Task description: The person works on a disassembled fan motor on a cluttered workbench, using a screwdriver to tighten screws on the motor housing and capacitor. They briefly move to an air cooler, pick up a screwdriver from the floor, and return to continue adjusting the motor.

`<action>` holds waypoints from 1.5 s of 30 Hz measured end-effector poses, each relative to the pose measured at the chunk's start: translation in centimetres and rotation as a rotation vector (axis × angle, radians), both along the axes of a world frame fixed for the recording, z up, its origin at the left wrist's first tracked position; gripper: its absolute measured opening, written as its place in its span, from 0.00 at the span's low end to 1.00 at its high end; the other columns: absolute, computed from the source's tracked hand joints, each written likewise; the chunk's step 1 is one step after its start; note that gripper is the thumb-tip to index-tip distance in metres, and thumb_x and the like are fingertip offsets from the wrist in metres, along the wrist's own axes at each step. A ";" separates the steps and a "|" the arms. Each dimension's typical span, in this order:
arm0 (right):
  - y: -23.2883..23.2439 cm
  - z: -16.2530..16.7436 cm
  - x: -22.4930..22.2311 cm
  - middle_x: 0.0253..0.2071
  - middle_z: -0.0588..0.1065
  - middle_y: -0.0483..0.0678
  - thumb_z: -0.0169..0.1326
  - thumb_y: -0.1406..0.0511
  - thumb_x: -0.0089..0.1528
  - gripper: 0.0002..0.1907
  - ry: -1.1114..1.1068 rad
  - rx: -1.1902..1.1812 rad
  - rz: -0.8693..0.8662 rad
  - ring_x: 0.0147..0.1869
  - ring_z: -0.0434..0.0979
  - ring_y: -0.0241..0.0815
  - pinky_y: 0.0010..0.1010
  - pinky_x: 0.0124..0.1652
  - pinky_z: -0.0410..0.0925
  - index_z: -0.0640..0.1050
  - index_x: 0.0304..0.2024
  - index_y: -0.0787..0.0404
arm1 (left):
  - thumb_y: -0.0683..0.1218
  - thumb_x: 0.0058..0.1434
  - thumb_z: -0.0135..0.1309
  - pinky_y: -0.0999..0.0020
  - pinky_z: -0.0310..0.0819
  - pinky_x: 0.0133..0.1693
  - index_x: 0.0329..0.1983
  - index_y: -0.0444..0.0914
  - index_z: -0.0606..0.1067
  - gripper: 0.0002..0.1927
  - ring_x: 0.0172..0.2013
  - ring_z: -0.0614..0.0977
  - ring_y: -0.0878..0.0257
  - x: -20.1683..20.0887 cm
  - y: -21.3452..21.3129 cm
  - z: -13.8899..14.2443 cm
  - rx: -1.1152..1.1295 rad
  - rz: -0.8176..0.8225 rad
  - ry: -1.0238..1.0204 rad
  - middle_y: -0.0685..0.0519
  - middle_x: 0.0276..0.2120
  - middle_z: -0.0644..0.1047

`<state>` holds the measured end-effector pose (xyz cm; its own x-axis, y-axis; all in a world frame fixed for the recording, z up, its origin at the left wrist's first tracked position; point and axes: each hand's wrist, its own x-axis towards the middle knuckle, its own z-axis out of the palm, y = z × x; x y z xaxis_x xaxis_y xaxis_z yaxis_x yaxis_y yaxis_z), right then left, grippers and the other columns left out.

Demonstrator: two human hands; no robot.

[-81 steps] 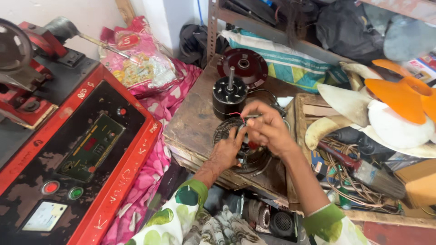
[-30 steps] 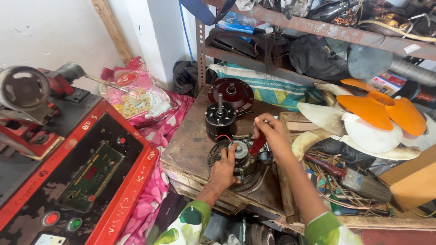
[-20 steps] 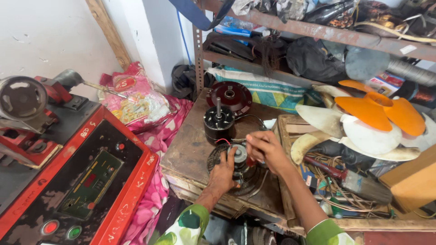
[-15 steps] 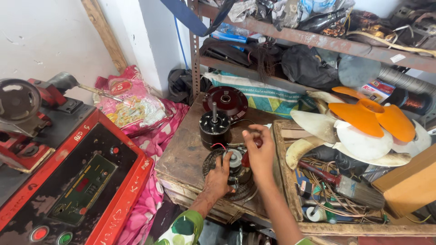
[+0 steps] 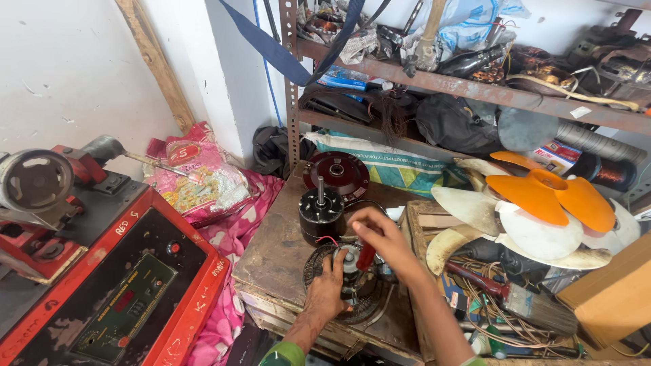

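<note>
A small fan motor (image 5: 352, 266) with red and black wires sits on a round wire grille (image 5: 369, 308) on the worn wooden table (image 5: 278, 254). My left hand (image 5: 329, 290) lies over the motor's left side and holds it. My right hand (image 5: 381, 242) is closed on a red-handled screwdriver (image 5: 366, 257), whose tip points down into the motor. Just behind stands a black motor (image 5: 320, 215) with an upright shaft. A dark red round cover (image 5: 336, 175) lies further back.
A red machine (image 5: 108, 271) with a control panel fills the left. Pink printed bags (image 5: 203, 183) lie between it and the table. White fan blades (image 5: 475, 210) and orange fan blades (image 5: 549, 196), a paintbrush (image 5: 522, 298), wires and a cardboard box (image 5: 610, 298) crowd the right. A cluttered metal shelf (image 5: 475, 88) stands behind.
The view has tilted up toward the shelf. My right hand has shifted a little over the motor with the red-handled screwdriver in it. My left hand has stayed on the motor.
</note>
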<state>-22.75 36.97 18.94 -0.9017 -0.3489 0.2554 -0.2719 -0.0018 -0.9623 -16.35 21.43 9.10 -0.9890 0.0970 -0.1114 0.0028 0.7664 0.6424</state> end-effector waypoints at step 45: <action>-4.8 -1.4 6.0 0.20 0.66 0.40 0.52 0.57 0.73 0.23 0.150 -0.304 -0.541 0.22 0.62 0.28 0.23 0.24 0.56 0.68 0.26 0.62 | 0.42 0.36 0.78 0.45 0.77 0.50 0.75 0.56 0.41 0.71 0.48 0.80 0.35 0.9 0.1 -0.1 -0.020 0.013 0.019 0.40 0.67 0.59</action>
